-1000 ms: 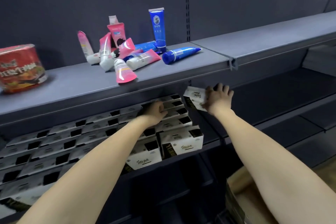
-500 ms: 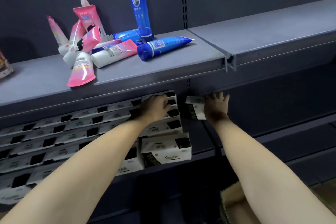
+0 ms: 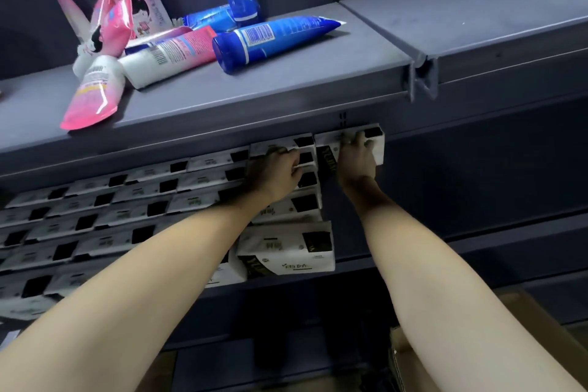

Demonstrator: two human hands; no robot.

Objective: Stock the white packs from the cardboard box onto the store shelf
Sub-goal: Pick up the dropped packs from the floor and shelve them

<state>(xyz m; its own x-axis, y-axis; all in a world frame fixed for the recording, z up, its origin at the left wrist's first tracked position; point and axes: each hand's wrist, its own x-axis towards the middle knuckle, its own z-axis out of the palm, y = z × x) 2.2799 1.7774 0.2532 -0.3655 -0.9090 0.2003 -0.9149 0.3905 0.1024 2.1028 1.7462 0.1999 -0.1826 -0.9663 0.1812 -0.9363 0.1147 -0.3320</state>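
Observation:
Rows of white packs with black patches (image 3: 133, 200) fill the middle shelf (image 3: 445, 251) from the left up to the centre. My right hand (image 3: 356, 159) grips one white pack (image 3: 377, 145) at the right end of the top back row, just under the upper shelf. My left hand (image 3: 276, 172) rests with curled fingers on the stacked packs beside it, holding the stack. One more white pack (image 3: 286, 251) stands at the shelf's front edge. A corner of the cardboard box (image 3: 537, 321) shows at the bottom right, behind my right forearm.
The upper shelf (image 3: 286, 83) carries a heap of pink tubes (image 3: 111, 29) and blue tubes (image 3: 270, 38). Its right section and the middle shelf to the right of the packs are bare. A shelf joint bracket (image 3: 420, 76) juts out above my right hand.
My right hand has pushed its pack further back and up against the end of the stack. The left hand stays on the packs. The view has moved closer and lower.

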